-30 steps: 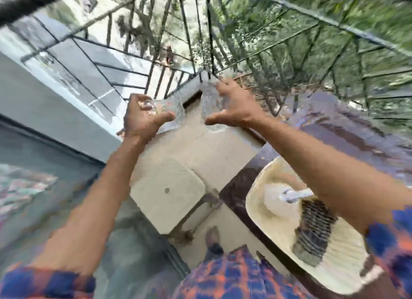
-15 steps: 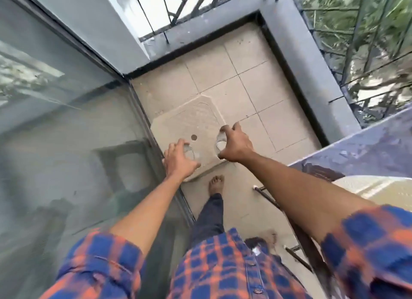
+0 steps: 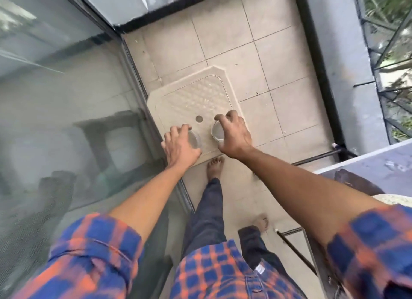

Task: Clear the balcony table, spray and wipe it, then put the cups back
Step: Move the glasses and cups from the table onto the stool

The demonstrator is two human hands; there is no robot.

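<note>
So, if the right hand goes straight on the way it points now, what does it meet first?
Probably the beige table: the right hand, gripping a clear cup, points forward and down at its dotted top. Whether the cup already stands on it is unclear.

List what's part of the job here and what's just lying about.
Job: left hand gripping left cup; right hand gripping right cup; table.
Lying about: glass door, railing, floor tiles.
</note>
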